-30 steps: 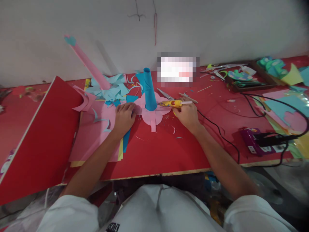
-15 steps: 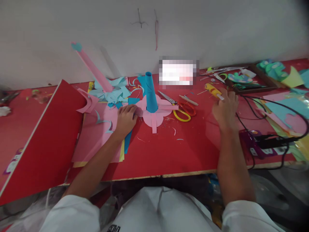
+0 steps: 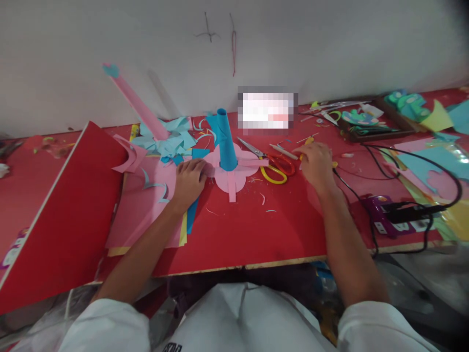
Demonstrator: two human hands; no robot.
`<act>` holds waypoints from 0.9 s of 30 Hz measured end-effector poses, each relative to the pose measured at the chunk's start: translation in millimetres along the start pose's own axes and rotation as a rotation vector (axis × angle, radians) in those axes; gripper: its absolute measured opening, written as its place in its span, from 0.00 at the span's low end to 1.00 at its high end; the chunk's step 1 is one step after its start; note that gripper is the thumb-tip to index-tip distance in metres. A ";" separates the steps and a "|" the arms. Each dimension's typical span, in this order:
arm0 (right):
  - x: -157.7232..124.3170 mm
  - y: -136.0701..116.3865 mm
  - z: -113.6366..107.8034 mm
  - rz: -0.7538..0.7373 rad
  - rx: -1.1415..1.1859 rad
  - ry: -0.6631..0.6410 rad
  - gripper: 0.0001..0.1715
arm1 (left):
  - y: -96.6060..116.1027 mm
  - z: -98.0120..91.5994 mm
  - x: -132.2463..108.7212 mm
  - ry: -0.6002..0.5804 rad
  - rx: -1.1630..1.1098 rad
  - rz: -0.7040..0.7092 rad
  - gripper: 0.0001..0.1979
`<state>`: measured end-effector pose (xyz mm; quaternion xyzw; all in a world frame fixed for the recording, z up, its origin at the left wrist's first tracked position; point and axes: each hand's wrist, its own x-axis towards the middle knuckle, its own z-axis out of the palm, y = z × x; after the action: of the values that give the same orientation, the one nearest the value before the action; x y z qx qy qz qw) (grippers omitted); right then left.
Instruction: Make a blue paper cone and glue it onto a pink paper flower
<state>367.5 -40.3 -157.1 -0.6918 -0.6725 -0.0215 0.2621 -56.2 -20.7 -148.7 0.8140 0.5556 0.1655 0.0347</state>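
A blue paper cone [image 3: 227,146] stands upright on a pink paper flower [image 3: 230,183] with strips across its petals. My left hand [image 3: 189,180] is closed at the flower's left petal, its fingertips on the paper. To the right, my right hand [image 3: 318,164] curls over a yellow glue gun [image 3: 334,165], most of which it hides. Between the flower and this hand lie scissors [image 3: 274,174] with one red and one yellow handle. A pale pencil-like stick [image 3: 284,151] is close to my right fingers.
Pink sheets [image 3: 141,215] and blue scraps [image 3: 176,142] lie at left, beside a raised red board [image 3: 69,210]. A tall pink paper tube [image 3: 139,105] leans there. At right are a purple box [image 3: 379,210], black cables [image 3: 452,171] and a tray [image 3: 392,129].
My right hand has moved left and now covers the yellow glue gun, which showed beyond my fingers before. The left hand stays at the petal. The view has shifted slightly.
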 end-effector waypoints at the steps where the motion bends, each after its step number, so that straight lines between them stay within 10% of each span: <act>1: -0.5 -3.8 3.8 -0.024 0.010 -0.025 0.29 | -0.3 0.1 0.1 -0.006 0.003 0.002 0.21; 27: -0.2 -11.3 11.3 -0.048 -0.103 -0.047 0.12 | 0.7 0.5 -1.0 0.018 0.011 0.016 0.21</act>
<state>353.2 -36.5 -163.1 -0.6883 -0.6930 -0.0463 0.2095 -55.7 -21.9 -149.2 0.8171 0.5503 0.1700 0.0239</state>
